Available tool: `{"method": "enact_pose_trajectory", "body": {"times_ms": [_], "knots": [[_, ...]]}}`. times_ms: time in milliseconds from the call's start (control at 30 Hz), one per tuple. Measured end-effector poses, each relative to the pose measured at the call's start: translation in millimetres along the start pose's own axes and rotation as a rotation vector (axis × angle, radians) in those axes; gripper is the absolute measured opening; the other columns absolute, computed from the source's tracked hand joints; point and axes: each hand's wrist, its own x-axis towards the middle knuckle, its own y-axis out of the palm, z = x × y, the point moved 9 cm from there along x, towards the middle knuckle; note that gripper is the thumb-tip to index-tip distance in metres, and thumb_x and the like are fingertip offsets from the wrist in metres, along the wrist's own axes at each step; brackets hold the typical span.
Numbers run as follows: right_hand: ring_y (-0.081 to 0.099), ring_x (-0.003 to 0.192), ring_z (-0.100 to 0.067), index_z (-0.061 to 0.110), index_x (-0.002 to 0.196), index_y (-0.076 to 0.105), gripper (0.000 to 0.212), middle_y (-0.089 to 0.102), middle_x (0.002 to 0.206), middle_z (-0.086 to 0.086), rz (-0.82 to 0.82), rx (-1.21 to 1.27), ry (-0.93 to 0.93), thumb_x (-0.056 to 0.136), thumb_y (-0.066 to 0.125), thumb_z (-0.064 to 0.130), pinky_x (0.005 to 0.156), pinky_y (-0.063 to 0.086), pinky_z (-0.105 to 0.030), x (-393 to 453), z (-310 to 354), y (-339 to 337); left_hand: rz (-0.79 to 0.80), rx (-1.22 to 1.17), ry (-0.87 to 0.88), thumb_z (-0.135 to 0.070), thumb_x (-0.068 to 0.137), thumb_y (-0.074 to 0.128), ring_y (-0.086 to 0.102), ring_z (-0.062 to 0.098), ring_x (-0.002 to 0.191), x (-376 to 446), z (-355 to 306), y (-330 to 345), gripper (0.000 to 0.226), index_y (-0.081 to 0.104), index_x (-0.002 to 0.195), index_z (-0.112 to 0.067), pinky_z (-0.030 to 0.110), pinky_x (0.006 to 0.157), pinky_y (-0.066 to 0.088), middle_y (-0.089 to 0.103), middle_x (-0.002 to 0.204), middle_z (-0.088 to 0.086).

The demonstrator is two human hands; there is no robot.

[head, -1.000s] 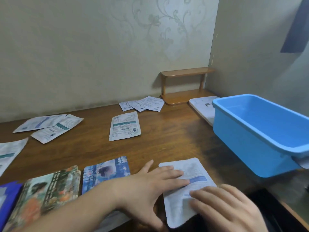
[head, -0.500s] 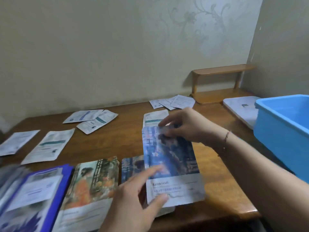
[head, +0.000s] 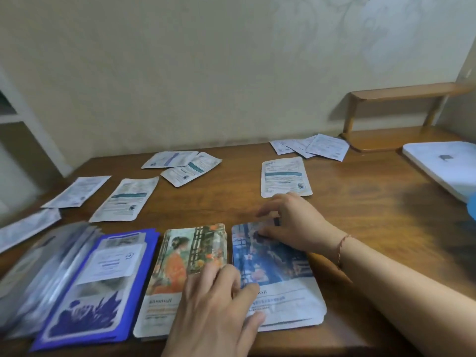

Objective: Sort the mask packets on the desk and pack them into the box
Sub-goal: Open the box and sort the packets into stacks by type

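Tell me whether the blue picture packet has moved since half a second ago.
Yes. The blue picture packet came down from mid-air onto the desk, right of the orange picture packet.

Wooden shelf riser [head: 401,117]; white flat device [head: 443,166] beside it.

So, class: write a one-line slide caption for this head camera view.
Both hands, left hand and right hand, settle a blue painted mask packet beside the orange-figure packet on the wooden desk.

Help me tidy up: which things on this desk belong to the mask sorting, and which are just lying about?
For the job:
blue picture packet under both hands
orange picture packet
purple packets
white packets farther back
blue box, only its edge showing at right

Just lying about:
wooden shelf
white flat device
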Motion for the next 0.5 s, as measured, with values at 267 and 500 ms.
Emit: {"method": "enact_pose_trajectory", "body": {"times_ms": [267, 500], "knots": [[0.039, 0.114, -0.005, 0.037, 0.131, 0.055, 0.064, 0.048, 0.131, 0.018, 0.117, -0.138, -0.225, 0.081, 0.043, 0.076, 0.100, 0.040, -0.031, -24.5, 17.4, 25.6, 0.088, -0.058, 0.163, -0.061, 0.088, 0.047, 0.067, 0.012, 0.104, -1.1, -16.7, 15.1, 0.031, 0.069, 0.101, -0.043, 0.048, 0.087, 0.053, 0.070, 0.112, -0.010], [-0.008, 0.144, 0.006, 0.037, 0.151, 0.021, 0.079, 0.009, 0.158, 0.023, 0.208, -0.219, -0.231, 0.085, 0.009, 0.078, 0.119, 0.003, -0.018, -36.4, 16.1, 48.3, -0.045, -0.050, 0.112, -0.040, 0.098, 0.044, 0.064, 0.003, 0.095, -2.9, -16.0, 14.3, 0.029, 0.072, 0.090, -0.039, 0.029, 0.104, 0.042, 0.070, 0.101, -0.016]]}}
